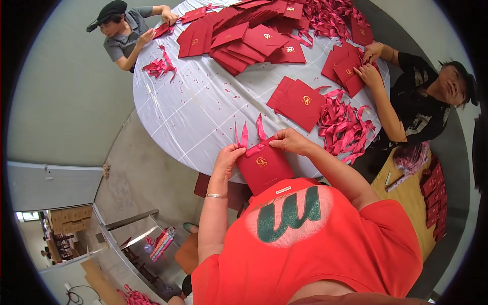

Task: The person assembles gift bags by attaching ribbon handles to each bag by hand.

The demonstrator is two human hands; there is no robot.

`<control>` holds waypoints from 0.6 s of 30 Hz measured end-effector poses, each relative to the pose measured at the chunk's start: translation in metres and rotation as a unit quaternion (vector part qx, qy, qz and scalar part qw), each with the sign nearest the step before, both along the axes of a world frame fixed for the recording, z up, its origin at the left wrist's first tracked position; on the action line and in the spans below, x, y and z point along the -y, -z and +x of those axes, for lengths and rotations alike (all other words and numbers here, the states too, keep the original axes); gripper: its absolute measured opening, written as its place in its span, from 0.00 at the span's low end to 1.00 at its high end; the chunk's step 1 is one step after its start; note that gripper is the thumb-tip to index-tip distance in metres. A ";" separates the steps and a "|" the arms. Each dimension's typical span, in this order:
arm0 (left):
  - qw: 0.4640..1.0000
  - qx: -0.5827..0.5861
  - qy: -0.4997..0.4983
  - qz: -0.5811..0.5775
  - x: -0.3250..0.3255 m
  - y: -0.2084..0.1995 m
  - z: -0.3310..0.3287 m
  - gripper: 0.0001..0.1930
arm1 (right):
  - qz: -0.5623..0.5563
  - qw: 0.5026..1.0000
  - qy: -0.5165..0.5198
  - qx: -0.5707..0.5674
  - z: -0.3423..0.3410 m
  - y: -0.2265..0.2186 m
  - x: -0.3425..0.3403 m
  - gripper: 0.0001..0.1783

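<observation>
A flat red paper gift bag point(265, 170) with a gold emblem is against my body, at the near edge of the round table. My left hand point(230, 156) pinches its top left corner. At its top right corner, the fingers of my right hand point(290, 141) are closed on the edge. A pink ribbon point(260, 127) runs along the bag's top, its two ends sticking up beyond the rim. Just past my right hand lie several red bags point(300, 101) and a heap of loose pink ribbons point(346, 121).
A white cloth covers the table point(178, 119). A big pile of red bags point(254, 40) and more ribbons point(330, 18) lie at the far side. One person point(127, 38) at far left and another point(417, 96) at right handle red bags. A wooden surface point(386, 198) stands at right.
</observation>
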State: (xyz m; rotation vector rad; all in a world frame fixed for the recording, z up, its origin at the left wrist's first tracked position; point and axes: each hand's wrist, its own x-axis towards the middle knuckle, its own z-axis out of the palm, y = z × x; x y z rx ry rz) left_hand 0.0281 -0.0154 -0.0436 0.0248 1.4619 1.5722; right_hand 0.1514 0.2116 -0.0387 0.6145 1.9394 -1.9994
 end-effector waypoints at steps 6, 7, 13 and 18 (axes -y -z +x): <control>0.997 -0.003 -0.058 0.047 -0.009 0.002 -0.002 0.05 | 0.032 0.999 -0.024 -0.021 -0.005 0.008 -0.004 0.08; 0.997 -0.014 -0.066 0.045 -0.011 0.002 -0.003 0.05 | 0.032 0.999 -0.021 -0.027 -0.005 0.008 -0.004 0.08; 0.994 -0.055 -0.093 0.019 -0.017 -0.005 -0.010 0.06 | 0.120 0.987 -0.091 -0.051 -0.006 0.016 -0.002 0.10; 0.977 -0.096 -0.180 0.062 -0.007 0.001 -0.023 0.07 | 0.042 0.997 -0.071 0.003 -0.014 -0.016 0.000 0.10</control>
